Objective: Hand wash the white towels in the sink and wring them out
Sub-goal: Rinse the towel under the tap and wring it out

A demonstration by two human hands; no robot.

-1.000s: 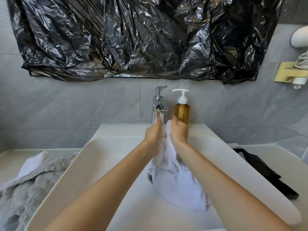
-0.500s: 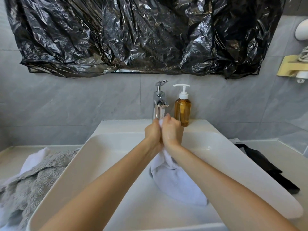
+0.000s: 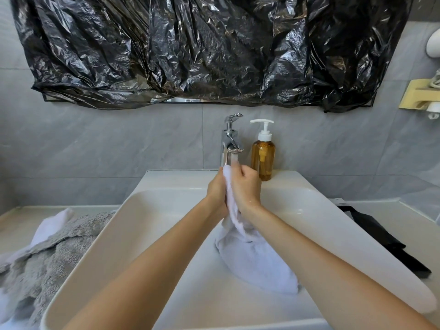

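Note:
A white towel hangs from both hands into the white sink, its lower part lying on the basin floor. My left hand and my right hand grip its bunched upper end between them, pressed together just under the chrome faucet. A strip of the cloth shows between the two palms. Another white towel lies on the counter at the left, partly under a grey one.
An amber soap pump bottle stands right of the faucet on the sink's back ledge. A grey towel is heaped on the left counter. A black item lies on the right counter. Black plastic sheeting covers the wall above.
Both hands stayed clamped on the towel's top and rubbed against each other. The right hand slid a little forward over the left, and more cloth shows between the palms.

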